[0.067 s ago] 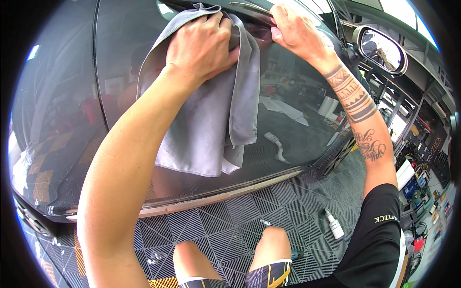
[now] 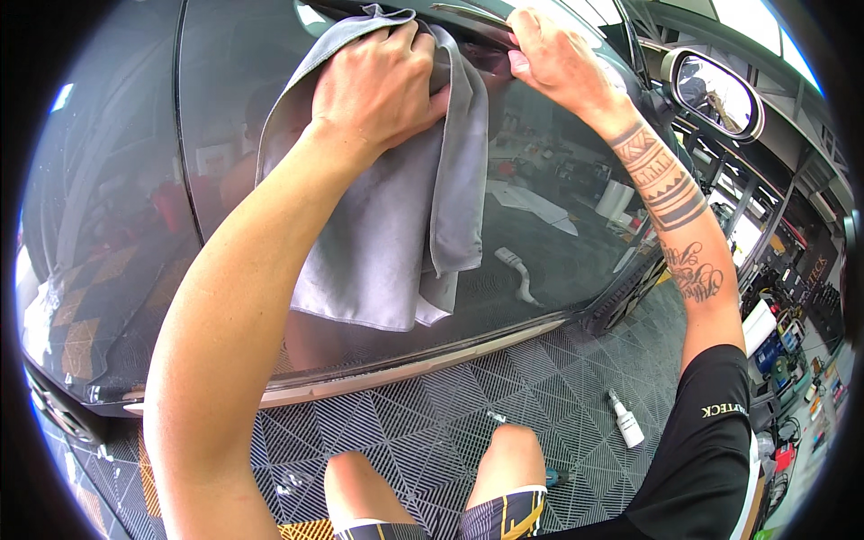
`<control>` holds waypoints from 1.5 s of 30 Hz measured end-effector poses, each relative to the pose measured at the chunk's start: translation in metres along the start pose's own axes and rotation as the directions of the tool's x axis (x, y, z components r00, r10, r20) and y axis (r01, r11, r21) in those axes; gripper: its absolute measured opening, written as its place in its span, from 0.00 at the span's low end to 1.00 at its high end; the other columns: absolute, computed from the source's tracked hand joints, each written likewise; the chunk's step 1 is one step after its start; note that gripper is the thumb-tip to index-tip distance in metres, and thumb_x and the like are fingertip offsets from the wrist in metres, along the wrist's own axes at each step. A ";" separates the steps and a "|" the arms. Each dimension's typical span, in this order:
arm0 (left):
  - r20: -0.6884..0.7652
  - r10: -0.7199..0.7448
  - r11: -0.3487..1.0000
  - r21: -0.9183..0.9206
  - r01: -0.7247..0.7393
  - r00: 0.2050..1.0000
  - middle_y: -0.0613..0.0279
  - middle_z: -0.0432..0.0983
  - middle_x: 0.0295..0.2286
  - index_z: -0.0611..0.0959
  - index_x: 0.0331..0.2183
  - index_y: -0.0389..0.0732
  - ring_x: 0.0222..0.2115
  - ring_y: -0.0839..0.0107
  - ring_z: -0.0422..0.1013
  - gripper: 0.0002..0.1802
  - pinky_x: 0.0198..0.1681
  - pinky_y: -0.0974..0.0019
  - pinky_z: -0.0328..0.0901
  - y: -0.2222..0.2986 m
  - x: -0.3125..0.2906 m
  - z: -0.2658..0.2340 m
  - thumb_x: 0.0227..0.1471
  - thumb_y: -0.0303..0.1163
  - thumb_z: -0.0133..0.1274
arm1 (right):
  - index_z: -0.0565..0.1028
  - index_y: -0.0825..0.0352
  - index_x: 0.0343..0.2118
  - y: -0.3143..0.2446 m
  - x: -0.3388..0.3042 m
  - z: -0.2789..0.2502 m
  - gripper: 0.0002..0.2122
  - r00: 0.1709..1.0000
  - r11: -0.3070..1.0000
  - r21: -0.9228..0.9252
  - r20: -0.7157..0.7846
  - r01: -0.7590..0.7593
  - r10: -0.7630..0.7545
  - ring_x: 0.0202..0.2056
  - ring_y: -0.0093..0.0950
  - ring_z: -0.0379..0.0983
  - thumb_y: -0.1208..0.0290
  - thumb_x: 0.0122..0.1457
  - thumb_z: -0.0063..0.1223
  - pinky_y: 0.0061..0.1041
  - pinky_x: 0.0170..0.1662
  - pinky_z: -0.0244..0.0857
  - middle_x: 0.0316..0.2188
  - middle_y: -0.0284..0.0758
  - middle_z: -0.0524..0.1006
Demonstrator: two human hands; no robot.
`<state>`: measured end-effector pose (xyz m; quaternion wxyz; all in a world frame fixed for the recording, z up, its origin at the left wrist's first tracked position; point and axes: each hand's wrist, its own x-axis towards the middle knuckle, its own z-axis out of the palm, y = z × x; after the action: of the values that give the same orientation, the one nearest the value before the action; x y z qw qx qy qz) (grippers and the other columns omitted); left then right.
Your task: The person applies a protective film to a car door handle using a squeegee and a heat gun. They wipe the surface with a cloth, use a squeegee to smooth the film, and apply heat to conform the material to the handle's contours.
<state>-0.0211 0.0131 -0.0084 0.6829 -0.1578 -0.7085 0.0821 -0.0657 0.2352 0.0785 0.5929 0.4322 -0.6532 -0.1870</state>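
Fingers (image 2: 418,47) of the left hand (image 2: 373,90): bunched and bent over gray cloth (image 2: 369,243), tips mostly hidden, thumb tucked into a fold.
Cloth: gripped near its top, hanging against the door (image 2: 540,153); trapped grit, if any, could scratch the gloss should it drag.
Right hand (image 2: 562,58): fingers curled nearly closed beside a thin strip (image 2: 468,12) at the door's upper edge; from here, no telling whether they pinch it.
Strip: an uneven pull, in this onlooker's judgement, might bend it or scrape the paint.
Mirror (image 2: 717,94): juts out near the tattooed forearm, where a sudden arm swing could bump it.
Bottle (image 2: 627,425): white, on the patterned floor (image 2: 576,373), well below the hands; a stray foot could send it rolling.
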 end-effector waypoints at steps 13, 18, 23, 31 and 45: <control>-0.083 0.026 1.000 0.020 -0.024 0.996 0.54 0.77 0.30 0.81 0.30 0.34 0.33 0.62 0.77 0.24 0.38 0.64 0.71 0.001 -0.002 0.004 0.43 0.49 0.57 | 0.65 0.68 0.35 -0.001 -0.008 0.009 0.10 0.995 0.999 0.035 -0.097 0.016 -0.012 0.31 0.44 0.72 0.75 0.53 0.54 0.39 0.32 0.67 0.28 0.42 0.73; -0.093 0.017 1.000 0.002 -0.017 0.996 0.53 0.77 0.30 0.81 0.29 0.34 0.33 0.62 0.77 0.23 0.38 0.64 0.72 -0.001 -0.003 0.004 0.43 0.47 0.57 | 0.65 0.67 0.35 -0.007 -0.007 0.009 0.10 0.985 0.998 0.053 -0.168 0.035 -0.026 0.28 0.46 0.72 0.77 0.52 0.54 0.40 0.30 0.67 0.26 0.43 0.72; -0.058 0.007 1.000 -0.003 -0.008 0.998 0.53 0.77 0.31 0.81 0.30 0.34 0.33 0.61 0.77 0.23 0.39 0.64 0.72 0.001 0.002 0.000 0.43 0.47 0.57 | 0.65 0.68 0.33 0.009 -0.003 0.012 0.08 0.979 0.986 0.148 -0.180 -0.070 0.097 0.24 0.41 0.73 0.78 0.54 0.54 0.37 0.27 0.67 0.23 0.42 0.73; 0.072 -0.058 0.998 -0.015 0.059 0.996 0.54 0.76 0.40 0.79 0.39 0.34 0.40 0.60 0.75 0.25 0.43 0.62 0.71 0.002 -0.002 -0.002 0.44 0.43 0.56 | 0.69 0.66 0.21 -0.017 -0.023 -0.011 0.11 0.606 -0.458 0.887 0.335 0.056 0.722 0.33 0.39 0.75 0.72 0.62 0.43 0.61 0.55 0.60 0.23 0.40 0.73; 0.019 0.020 0.999 0.040 -0.021 1.000 0.56 0.76 0.34 0.80 0.34 0.37 0.34 0.60 0.76 0.23 0.37 0.61 0.71 0.002 0.002 -0.003 0.47 0.49 0.54 | 0.61 0.61 0.16 -0.071 -0.007 0.010 0.14 0.247 -0.526 0.527 0.510 0.668 0.824 0.34 0.52 0.75 0.63 0.58 0.42 0.53 0.63 0.42 0.15 0.41 0.69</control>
<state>-0.0177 0.0158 -0.0072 0.6786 -0.1505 -0.7113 0.1046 -0.0510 0.1984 0.0189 0.1051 0.3443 -0.0973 0.9279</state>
